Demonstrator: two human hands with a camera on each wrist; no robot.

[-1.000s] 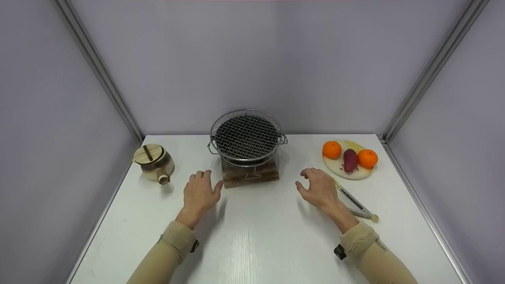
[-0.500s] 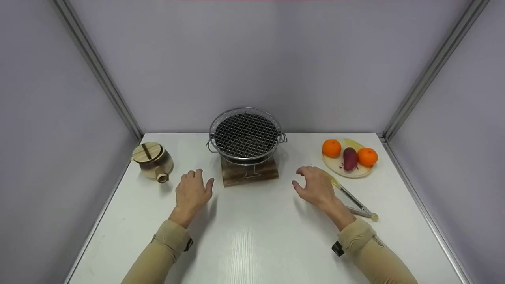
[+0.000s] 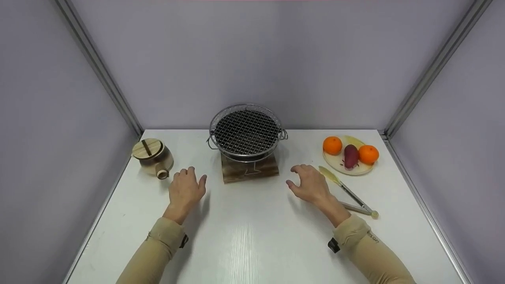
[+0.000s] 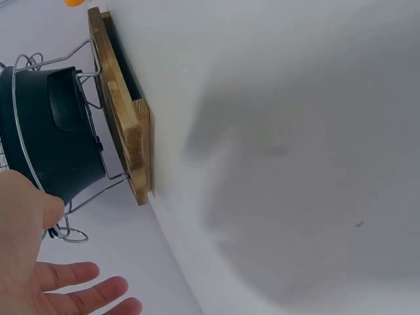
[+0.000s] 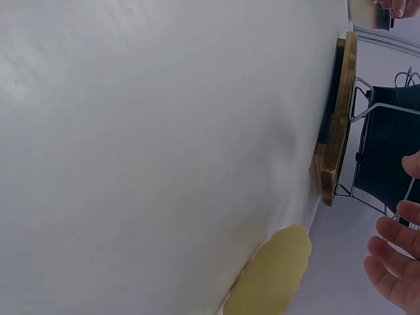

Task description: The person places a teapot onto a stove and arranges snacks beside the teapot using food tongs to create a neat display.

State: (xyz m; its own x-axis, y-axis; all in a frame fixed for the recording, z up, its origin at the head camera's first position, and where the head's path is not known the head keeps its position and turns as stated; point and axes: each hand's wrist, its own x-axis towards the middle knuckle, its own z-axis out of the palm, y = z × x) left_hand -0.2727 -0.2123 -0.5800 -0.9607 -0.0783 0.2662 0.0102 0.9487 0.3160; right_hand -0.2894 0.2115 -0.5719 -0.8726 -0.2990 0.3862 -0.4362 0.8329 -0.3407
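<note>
My left hand hovers over the white table, fingers extended and thumb spread, holding nothing. To its upper left stands a brown-and-cream clay teapot with a wooden lid. My right hand is also off the table, its fingers loosely bent and nothing in them. Beside it lies a pair of tongs with yellowish tips, one arm partly hidden by my wrist. Between and beyond both hands sits a round tabletop grill with a wire mesh, on a wooden base.
At the back right, a cream plate holds two oranges and a purple sweet potato. Grey walls enclose the table at the back and sides.
My left hand has moved left, away from the grill and toward the teapot. My right hand has shifted slightly left, uncovering more of the tongs' yellowish tip.
</note>
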